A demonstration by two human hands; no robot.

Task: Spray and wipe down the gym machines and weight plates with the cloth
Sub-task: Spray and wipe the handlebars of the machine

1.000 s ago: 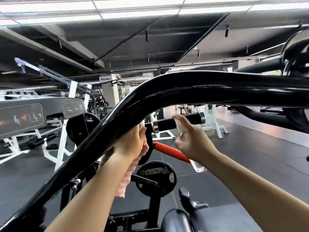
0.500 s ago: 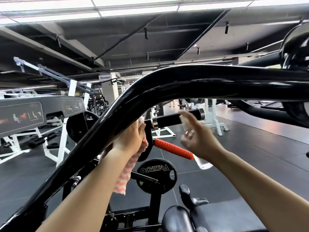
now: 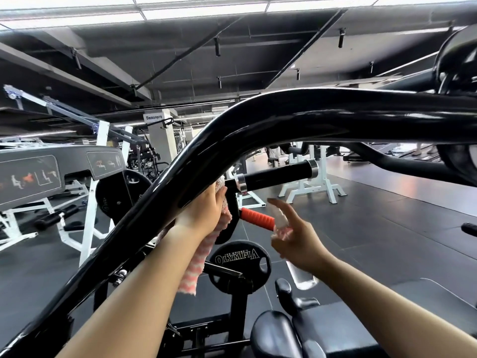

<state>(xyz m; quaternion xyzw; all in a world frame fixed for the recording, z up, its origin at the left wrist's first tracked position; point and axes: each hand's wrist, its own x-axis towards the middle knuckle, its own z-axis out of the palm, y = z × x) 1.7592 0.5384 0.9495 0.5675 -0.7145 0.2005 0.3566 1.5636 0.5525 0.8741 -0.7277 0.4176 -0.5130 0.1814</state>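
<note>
A pink-and-white striped cloth [image 3: 204,251] is pressed against the underside of a thick, glossy black curved machine arm [image 3: 271,125], with its loose end hanging down past the wrist. The left hand [image 3: 204,213] grips the cloth, fingers curled round it and the tube. To the right, the right hand [image 3: 296,241] holds a clear spray bottle [image 3: 302,273] (its nozzle blurred), fingers wrapped round the neck and the index finger stretched out straight.

Just beyond the hands are an orange grip [image 3: 256,217], a black chrome-capped handle [image 3: 276,174] and a black Olympia weight plate [image 3: 240,267]. Below lie black seat pads [image 3: 278,334]. The room is a gym with dark rubber flooring [image 3: 387,228], white racks [image 3: 309,187], a grey machine shroud [image 3: 51,171] at left and bright ceiling light panels [image 3: 201,9].

Compared with half a second ago, the right hand has dropped lower and drawn back from the black handle; the left hand stays against the tube.
</note>
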